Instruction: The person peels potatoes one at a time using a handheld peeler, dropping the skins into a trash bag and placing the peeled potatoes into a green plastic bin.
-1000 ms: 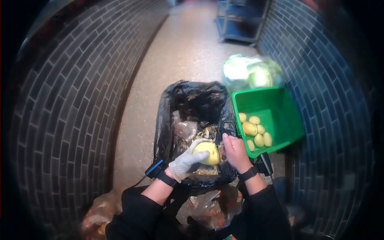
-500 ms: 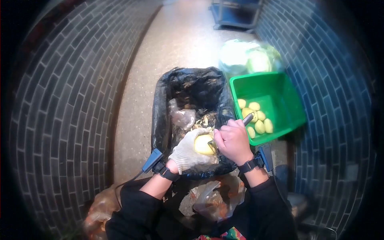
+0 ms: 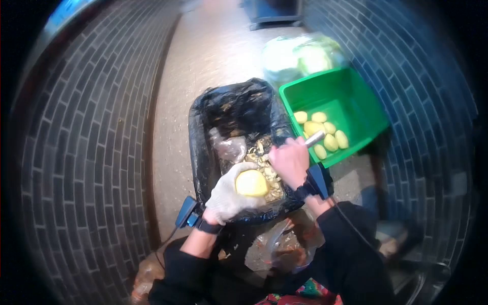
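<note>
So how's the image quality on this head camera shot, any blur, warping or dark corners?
Head view: strong fisheye bends the brick walls into curves, and the corners fall to black. The whole frame is softly smeared, worst on the bagged greens. The peeled potato in the gloved left hand reads clearly; the tool in the right hand shows only a bright glinting handle.

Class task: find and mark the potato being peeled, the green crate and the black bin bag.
potato [image 3: 251, 183], head view, on its bare yellow face.
green crate [image 3: 356, 104], head view, on its empty inner floor.
black bin bag [image 3: 201, 147], head view, on its left wall.
</note>
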The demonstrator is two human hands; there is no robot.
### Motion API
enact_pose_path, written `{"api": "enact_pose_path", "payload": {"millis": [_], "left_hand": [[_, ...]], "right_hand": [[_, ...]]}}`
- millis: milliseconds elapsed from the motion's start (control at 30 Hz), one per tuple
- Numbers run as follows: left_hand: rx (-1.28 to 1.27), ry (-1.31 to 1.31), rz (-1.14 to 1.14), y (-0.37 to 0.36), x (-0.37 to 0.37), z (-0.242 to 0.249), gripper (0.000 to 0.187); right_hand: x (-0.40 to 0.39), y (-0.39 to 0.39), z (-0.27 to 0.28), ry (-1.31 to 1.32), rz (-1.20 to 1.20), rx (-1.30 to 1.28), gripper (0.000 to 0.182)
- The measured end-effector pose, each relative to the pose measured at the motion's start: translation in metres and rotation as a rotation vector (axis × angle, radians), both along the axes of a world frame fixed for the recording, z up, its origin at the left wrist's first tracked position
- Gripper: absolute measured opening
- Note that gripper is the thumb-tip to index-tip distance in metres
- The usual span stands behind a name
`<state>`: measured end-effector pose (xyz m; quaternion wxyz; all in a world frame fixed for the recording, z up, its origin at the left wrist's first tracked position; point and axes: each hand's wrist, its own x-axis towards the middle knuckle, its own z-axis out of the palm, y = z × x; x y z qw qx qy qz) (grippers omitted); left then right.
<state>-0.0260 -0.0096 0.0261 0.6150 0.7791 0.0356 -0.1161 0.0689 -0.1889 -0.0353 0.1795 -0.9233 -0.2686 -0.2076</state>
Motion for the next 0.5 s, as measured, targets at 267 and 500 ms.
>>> {"api": "enact_pose_path", "payload": {"millis": [267,500], "left_hand": [[0.033,-0.112,0.068,0.018,0.007,-0.011,0.076],[0.254,-0.230,0.091,0.005,0.008,-0.028,0.073]], "right_hand": [[-0.004,0.002,0.034,0.123,0.116,0.196,0.043],[-0.021,0.017,0.038,0.047,0.166,0.279,0.039]]}}
